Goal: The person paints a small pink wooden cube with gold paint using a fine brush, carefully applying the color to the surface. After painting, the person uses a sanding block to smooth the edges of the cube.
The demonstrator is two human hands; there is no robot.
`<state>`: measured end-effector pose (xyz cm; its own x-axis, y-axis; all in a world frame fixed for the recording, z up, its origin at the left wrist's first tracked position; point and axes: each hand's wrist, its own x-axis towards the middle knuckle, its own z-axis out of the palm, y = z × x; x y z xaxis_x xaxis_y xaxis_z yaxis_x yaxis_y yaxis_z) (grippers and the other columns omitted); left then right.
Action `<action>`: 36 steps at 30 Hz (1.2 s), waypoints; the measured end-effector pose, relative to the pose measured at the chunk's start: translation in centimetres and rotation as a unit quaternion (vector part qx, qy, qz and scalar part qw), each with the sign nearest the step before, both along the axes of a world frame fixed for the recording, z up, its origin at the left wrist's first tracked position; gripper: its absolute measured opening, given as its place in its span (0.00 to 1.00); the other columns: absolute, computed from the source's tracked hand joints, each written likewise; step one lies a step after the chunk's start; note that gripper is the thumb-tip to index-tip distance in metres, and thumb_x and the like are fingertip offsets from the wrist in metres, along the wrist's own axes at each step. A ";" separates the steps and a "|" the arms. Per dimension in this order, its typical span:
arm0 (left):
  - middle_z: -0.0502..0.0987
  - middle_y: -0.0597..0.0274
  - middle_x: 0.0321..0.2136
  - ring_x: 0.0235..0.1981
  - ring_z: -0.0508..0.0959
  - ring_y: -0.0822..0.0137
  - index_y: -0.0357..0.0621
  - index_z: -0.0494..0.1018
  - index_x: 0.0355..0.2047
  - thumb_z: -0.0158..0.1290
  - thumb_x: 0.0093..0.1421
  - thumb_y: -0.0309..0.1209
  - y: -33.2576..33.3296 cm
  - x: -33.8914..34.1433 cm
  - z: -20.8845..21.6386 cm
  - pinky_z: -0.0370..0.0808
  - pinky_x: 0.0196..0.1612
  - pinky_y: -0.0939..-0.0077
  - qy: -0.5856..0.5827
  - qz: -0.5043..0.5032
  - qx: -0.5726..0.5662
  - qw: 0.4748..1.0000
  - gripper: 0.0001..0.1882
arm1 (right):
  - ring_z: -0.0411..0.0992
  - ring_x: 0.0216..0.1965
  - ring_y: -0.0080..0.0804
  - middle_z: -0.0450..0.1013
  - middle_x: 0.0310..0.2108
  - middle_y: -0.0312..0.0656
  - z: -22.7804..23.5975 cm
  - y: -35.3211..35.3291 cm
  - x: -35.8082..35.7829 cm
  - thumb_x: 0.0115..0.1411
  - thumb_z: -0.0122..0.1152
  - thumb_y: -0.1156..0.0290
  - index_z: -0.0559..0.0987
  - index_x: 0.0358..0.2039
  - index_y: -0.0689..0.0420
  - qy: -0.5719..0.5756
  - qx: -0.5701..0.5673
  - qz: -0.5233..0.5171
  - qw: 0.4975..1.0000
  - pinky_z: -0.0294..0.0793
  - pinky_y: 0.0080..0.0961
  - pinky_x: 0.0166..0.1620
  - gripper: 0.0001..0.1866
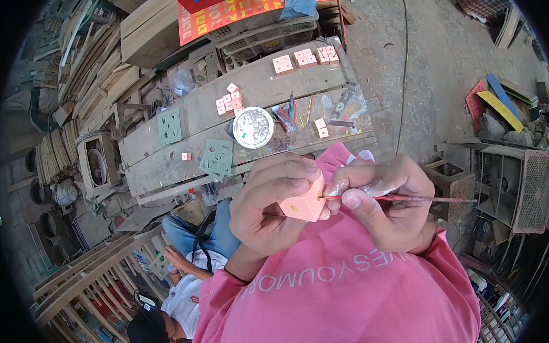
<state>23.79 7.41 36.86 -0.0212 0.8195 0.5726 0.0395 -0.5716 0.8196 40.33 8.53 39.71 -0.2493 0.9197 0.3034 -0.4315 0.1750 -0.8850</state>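
Note:
Between the fingers and thumb of my left hand (269, 199) is a pink cube (301, 202), turned so that a corner faces up. A brownish mark shows on one face. My right hand (389, 197), smudged with whitish paint, pinches a thin red-handled paintbrush (419, 198). The brush tip meets another face of the cube, where a dark spot shows. Both hands are close together above my pink shirt. Beyond them on the wooden table stands a round white tub (253, 127) with a silvery, paint-streaked inside.
More pink cubes lie in groups on the table (188, 169): several left of the tub (229, 100), others along the far edge (305, 58). Green cut-out stencils (217, 159), brushes and pencils lie nearby. A seated person (184, 286) in a cap is at lower left. Stacked wood fills the left.

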 end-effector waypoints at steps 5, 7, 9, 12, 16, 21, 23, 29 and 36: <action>0.77 0.51 0.37 0.39 0.78 0.52 0.37 0.72 0.36 0.59 0.45 0.16 0.1 -0.3 0.3 0.77 0.40 0.66 0.099 0.030 0.060 0.993 0.16 | 0.76 0.31 0.32 0.74 0.32 0.60 0.3 -0.3 1.1 0.57 0.52 0.88 0.60 0.29 0.62 -0.088 -0.005 0.014 0.996 0.77 0.24 0.33 0.11; 0.77 0.52 0.37 0.38 0.78 0.52 0.37 0.73 0.34 0.59 0.45 0.16 0.4 -0.4 0.0 0.78 0.39 0.66 0.165 0.056 0.110 0.979 0.14 | 0.76 0.31 0.31 0.74 0.33 0.59 -0.2 -0.5 0.9 0.58 0.52 0.87 0.60 0.30 0.62 -0.019 -0.078 0.018 0.997 0.77 0.24 0.33 0.11; 0.77 0.53 0.37 0.38 0.78 0.52 0.37 0.72 0.35 0.59 0.46 0.15 0.4 -0.3 -0.4 0.78 0.38 0.66 0.160 0.068 0.132 0.976 0.15 | 0.75 0.30 0.31 0.74 0.33 0.59 -0.6 -0.6 0.6 0.58 0.52 0.86 0.59 0.30 0.61 0.063 -0.153 0.026 0.986 0.76 0.25 0.34 0.11; 0.77 0.51 0.37 0.38 0.78 0.51 0.37 0.71 0.38 0.58 0.47 0.15 0.8 -0.1 -1.2 0.78 0.38 0.65 0.136 0.073 0.132 0.979 0.17 | 0.75 0.30 0.30 0.73 0.34 0.60 -0.6 -0.8 0.0 0.59 0.51 0.85 0.60 0.31 0.60 0.158 -0.216 0.023 0.963 0.77 0.28 0.35 0.11; 0.75 0.46 0.38 0.39 0.78 0.52 0.35 0.69 0.41 0.58 0.47 0.15 0.3 0.6 -1.9 0.78 0.39 0.65 -0.010 0.036 0.076 0.996 0.19 | 0.75 0.31 0.32 0.73 0.34 0.61 -0.5 -0.5 0.0 0.59 0.51 0.85 0.60 0.32 0.60 0.118 -0.124 -0.008 0.985 0.77 0.29 0.37 0.10; 0.74 0.45 0.39 0.40 0.78 0.56 0.32 0.69 0.42 0.59 0.47 0.16 -0.5 0.3 -1.4 0.77 0.41 0.68 -0.056 -0.012 -0.018 0.998 0.21 | 0.75 0.31 0.34 0.74 0.33 0.61 -0.4 -0.7 0.2 0.58 0.54 0.85 0.61 0.32 0.61 -0.005 -0.018 -0.019 1.000 0.77 0.29 0.35 0.10; 0.74 0.46 0.40 0.40 0.78 0.58 0.31 0.69 0.44 0.61 0.47 0.18 -0.7 -0.1 -1.3 0.77 0.41 0.70 -0.066 -0.031 -0.047 0.996 0.22 | 0.74 0.29 0.34 0.73 0.33 0.60 -0.6 -0.4 0.4 0.59 0.53 0.83 0.60 0.33 0.60 -0.075 0.040 -0.015 0.996 0.76 0.30 0.33 0.11; 0.75 0.48 0.41 0.39 0.78 0.63 0.29 0.70 0.45 0.65 0.45 0.26 -1.5 -1.0 -1.3 0.75 0.41 0.75 -0.080 -0.046 -0.123 0.988 0.27 | 0.78 0.33 0.35 0.76 0.30 0.58 -0.4 -0.3 -0.3 0.54 0.58 0.86 0.65 0.28 0.63 -0.054 0.027 -0.061 0.996 0.78 0.27 0.36 0.10; 0.75 0.49 0.39 0.38 0.78 0.64 0.27 0.72 0.43 0.65 0.45 0.30 -1.3 -1.5 -1.1 0.74 0.40 0.76 -0.061 -0.038 -0.129 0.989 0.26 | 0.78 0.32 0.37 0.76 0.30 0.59 -0.7 0.0 -0.5 0.52 0.60 0.86 0.65 0.28 0.63 -0.088 0.075 -0.052 0.992 0.78 0.27 0.35 0.11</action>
